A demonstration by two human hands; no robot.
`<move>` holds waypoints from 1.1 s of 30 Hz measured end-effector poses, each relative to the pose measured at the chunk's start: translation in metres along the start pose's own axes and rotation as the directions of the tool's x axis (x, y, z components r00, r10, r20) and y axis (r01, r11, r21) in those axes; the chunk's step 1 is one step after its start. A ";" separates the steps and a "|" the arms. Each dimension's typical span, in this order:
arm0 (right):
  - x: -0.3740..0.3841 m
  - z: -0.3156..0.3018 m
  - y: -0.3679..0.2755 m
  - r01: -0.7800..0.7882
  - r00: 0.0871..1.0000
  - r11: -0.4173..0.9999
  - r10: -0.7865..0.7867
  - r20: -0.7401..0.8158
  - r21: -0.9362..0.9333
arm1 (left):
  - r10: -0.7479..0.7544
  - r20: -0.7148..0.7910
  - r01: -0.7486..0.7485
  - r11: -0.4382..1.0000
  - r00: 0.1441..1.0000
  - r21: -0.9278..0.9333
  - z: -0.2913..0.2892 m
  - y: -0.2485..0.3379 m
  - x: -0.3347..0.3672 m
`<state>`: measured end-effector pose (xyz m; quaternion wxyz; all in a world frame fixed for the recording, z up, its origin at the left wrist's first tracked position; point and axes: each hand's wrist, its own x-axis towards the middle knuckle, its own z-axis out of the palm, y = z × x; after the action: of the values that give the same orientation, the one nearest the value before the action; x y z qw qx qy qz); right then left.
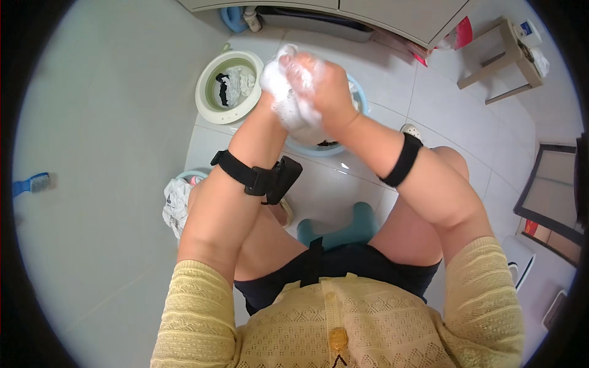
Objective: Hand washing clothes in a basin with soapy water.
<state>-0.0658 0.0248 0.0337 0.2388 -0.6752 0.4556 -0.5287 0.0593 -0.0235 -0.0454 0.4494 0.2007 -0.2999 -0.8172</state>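
Note:
My two hands are pressed together over a light-blue basin (pixel 363 98), thick with white suds. My left hand (pixel 274 86) is mostly hidden by the foam, its fingers closed against the other hand. My right hand (pixel 330 89) curls round from the other side, slightly smeared by motion. Between them is a white, foam-covered cloth (pixel 297 116); its exact kind is hidden. Something dark and some pale fabric show inside the blue basin below. Just left of it stands a pale green basin (pixel 204 101) holding black and white laundry (pixel 233 86).
White clothes (pixel 177 205) hang over another basin beside my left leg. A blue brush (pixel 34 184) is on the left wall. Teal plastic seat (pixel 340 232) lies between my legs. A cabinet (pixel 380 15) spans the far side; a small wooden stool (pixel 503 61) stands far right.

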 end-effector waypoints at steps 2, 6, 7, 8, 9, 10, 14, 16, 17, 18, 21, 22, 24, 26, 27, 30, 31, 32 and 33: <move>0.006 -0.017 0.046 0.075 0.997 0.977 -0.071 0.025 -0.202 | -0.121 0.156 0.174 0.902 0.980 -0.395 0.064 -0.012 0.010; 0.042 -0.042 0.057 -0.291 0.956 0.955 0.292 0.022 -0.059 | -0.223 -0.243 0.176 0.964 0.944 -0.201 0.099 0.009 0.003; 0.046 -0.048 0.057 -0.519 0.854 0.791 0.465 0.235 0.323 | -0.220 -0.244 0.173 0.964 0.945 -0.200 0.103 0.014 0.000; 0.049 -0.054 0.057 -0.696 0.714 0.431 0.500 0.490 0.574 | -0.233 -0.190 0.170 0.939 0.954 -0.298 0.106 0.018 -0.005; 0.051 -0.058 0.053 -0.695 0.715 0.434 0.495 0.493 0.574 | -0.237 -0.137 0.167 0.905 0.962 -0.390 0.107 0.022 -0.009; 0.051 -0.063 0.048 -0.719 0.691 0.325 0.432 0.580 0.615 | -0.207 -0.129 0.143 0.912 0.970 -0.385 0.108 0.024 -0.010; 0.052 -0.071 0.034 -0.749 0.656 0.191 0.350 0.669 0.635 | -0.159 -0.146 0.098 0.930 0.976 -0.353 0.104 0.027 -0.011; 0.052 -0.073 0.029 -0.736 0.667 0.245 0.421 0.615 0.631 | -0.124 -0.273 0.075 0.980 0.954 -0.185 0.106 0.029 -0.012; 0.054 -0.072 0.034 -0.740 0.671 0.271 0.367 0.644 0.616 | -0.125 -0.270 0.076 0.980 0.955 -0.183 0.104 0.028 -0.011; 0.055 -0.073 0.032 -0.742 0.670 0.298 0.311 0.674 0.600 | 0.054 -0.389 -0.047 0.998 0.920 0.029 0.103 0.027 -0.011; 0.056 -0.075 0.027 -0.752 0.657 0.373 0.346 0.670 0.544 | 0.302 -0.409 -0.106 0.893 0.861 0.437 0.110 0.025 -0.012; 0.054 -0.077 0.026 -0.735 0.673 0.383 0.313 0.670 0.560 | 0.343 -0.350 -0.070 0.794 0.872 0.604 0.117 0.026 -0.014; 0.055 -0.079 0.022 -0.751 0.645 0.445 0.341 0.684 0.487 | 0.192 -0.206 -0.009 0.753 0.960 0.658 0.132 0.031 -0.019; 0.056 -0.075 0.020 -0.745 0.643 0.533 0.414 0.645 0.401 | -0.103 -0.112 0.149 0.520 0.988 0.841 0.132 0.035 -0.016; 0.056 -0.075 0.019 -0.742 0.645 0.536 0.409 0.645 0.403 | -0.098 -0.111 0.146 0.518 0.989 0.843 0.128 0.034 -0.017; 0.055 -0.080 0.015 -0.648 0.686 0.712 0.391 0.614 0.271 | -0.119 -0.147 0.180 0.826 0.982 0.534 0.127 0.040 -0.021; 0.055 -0.083 0.019 -0.644 0.689 0.715 0.390 0.611 0.271 | -0.117 -0.142 0.175 0.826 0.983 0.536 0.125 0.041 -0.020; 0.056 -0.084 0.027 -0.599 0.685 0.749 0.296 0.666 0.283 | -0.114 -0.128 0.157 0.903 0.985 0.401 0.121 0.041 -0.018; 0.056 -0.084 0.030 -0.554 0.669 0.776 0.201 0.716 0.300 | -0.113 -0.117 0.139 0.957 0.987 0.253 0.119 0.040 -0.017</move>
<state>-0.1539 -0.0244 0.0646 0.6534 -0.6154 0.3271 -0.2955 0.0216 0.0112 0.0705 0.3808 0.3179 -0.3681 -0.7864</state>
